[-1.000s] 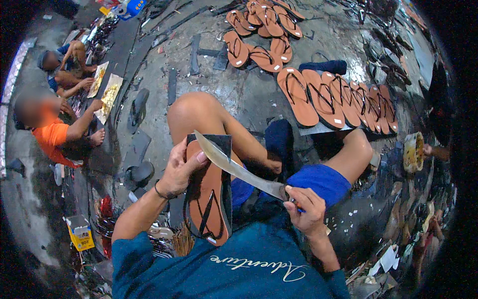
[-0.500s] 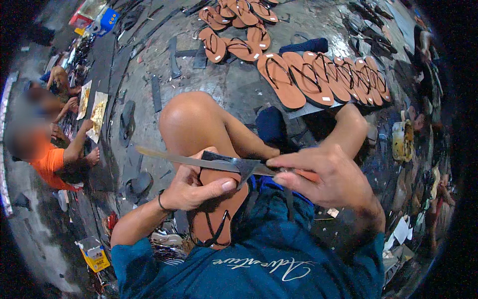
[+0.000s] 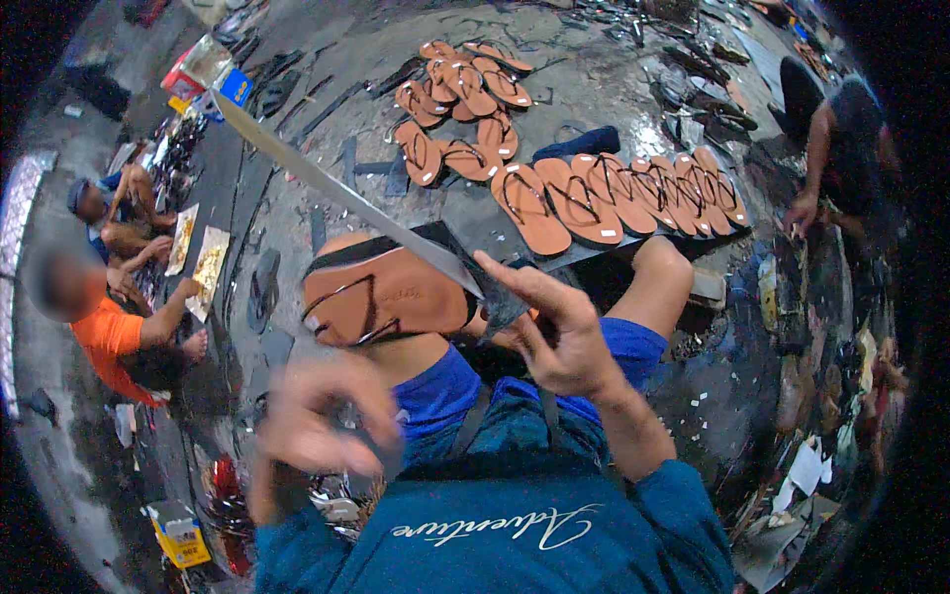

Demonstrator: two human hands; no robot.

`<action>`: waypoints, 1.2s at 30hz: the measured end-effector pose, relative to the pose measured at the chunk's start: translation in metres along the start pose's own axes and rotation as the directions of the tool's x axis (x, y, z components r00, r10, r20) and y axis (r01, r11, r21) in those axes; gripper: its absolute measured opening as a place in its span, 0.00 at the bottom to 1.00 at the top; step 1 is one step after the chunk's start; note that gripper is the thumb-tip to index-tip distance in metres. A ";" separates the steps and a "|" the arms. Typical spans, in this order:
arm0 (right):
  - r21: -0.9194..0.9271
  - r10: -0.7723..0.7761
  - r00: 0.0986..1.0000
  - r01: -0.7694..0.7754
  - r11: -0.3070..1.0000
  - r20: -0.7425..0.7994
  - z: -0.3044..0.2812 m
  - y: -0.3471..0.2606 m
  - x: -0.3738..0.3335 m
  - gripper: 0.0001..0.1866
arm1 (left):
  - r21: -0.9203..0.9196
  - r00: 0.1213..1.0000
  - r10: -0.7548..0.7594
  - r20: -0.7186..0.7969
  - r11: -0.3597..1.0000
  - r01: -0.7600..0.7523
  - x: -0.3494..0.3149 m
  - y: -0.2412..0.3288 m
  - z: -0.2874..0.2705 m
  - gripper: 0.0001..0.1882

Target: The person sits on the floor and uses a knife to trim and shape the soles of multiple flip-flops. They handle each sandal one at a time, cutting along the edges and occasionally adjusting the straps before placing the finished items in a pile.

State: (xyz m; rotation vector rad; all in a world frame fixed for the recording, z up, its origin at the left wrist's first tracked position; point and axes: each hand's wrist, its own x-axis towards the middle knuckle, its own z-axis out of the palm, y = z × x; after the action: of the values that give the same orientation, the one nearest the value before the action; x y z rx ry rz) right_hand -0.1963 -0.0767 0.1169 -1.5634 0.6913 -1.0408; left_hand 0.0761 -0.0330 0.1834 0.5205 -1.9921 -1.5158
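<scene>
My right hand (image 3: 566,332) grips a long knife by its handle, its fingers partly spread. The blade (image 3: 346,193) slants up and far left, crossing over a brown flip-flop (image 3: 421,292). That flip-flop lies across my left thigh, with dark thong straps and a black edge along its far side. A small dark scrap (image 3: 507,315) hangs by the blade's near end, under my right fingers; whether they pinch it I cannot tell. Smeared by motion, my left hand (image 3: 327,416) is nearer my body, apart from the flip-flop.
A row of brown flip-flops (image 3: 618,203) stands beyond my knees, with a loose pile (image 3: 465,89) farther off. At the left sits a person in orange (image 3: 114,332); another person (image 3: 846,139) is at the right. A yellow and white box (image 3: 178,535) stands at lower left.
My left hand has let go of the flip-flop and drawn back toward me. The flip-flop now lies turned sideways on my thigh. The knife has swung up, its tip farther away.
</scene>
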 end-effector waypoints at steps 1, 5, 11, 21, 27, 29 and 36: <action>-0.294 -0.149 0.987 0.125 0.948 -0.064 0.000 0.012 -0.004 0.31 | -0.389 0.859 -0.503 -0.094 0.813 0.434 -0.002 -0.012 0.054 0.27; -0.306 -0.112 0.987 0.073 0.949 -0.111 0.011 0.010 -0.019 0.34 | -0.770 0.705 -0.389 -0.592 0.530 -0.355 -0.014 -0.153 0.114 0.33; -0.528 -0.311 0.879 0.081 0.846 -0.363 0.010 0.040 -0.026 0.26 | -0.654 0.427 -0.514 -0.744 0.429 -0.623 0.093 -0.129 0.058 0.22; 0.014 0.340 0.888 -0.354 0.935 -0.310 -0.001 0.064 -0.041 0.14 | -0.751 0.224 -0.717 -0.661 0.626 -0.211 0.044 -0.148 0.122 0.16; -0.319 0.089 0.898 -0.244 0.916 -0.431 -0.004 0.062 -0.095 0.13 | -0.772 0.270 -0.758 -0.594 0.443 -0.456 0.048 -0.138 0.107 0.22; -0.416 0.086 0.933 -0.237 0.878 -0.351 -0.002 0.050 -0.123 0.14 | -0.722 0.249 -0.700 -0.670 0.535 -0.439 0.050 -0.130 0.105 0.19; -0.449 0.265 0.938 -0.340 0.827 -0.221 -0.001 0.040 -0.183 0.17 | -0.705 0.230 -0.695 -0.681 0.539 -0.460 0.046 -0.138 0.100 0.17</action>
State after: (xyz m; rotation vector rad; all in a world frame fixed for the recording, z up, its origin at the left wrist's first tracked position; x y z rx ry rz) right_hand -0.2754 0.0696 0.0306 -1.7249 1.3425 -0.7811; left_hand -0.0293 -0.0270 0.0414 0.9092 -0.0124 -1.3812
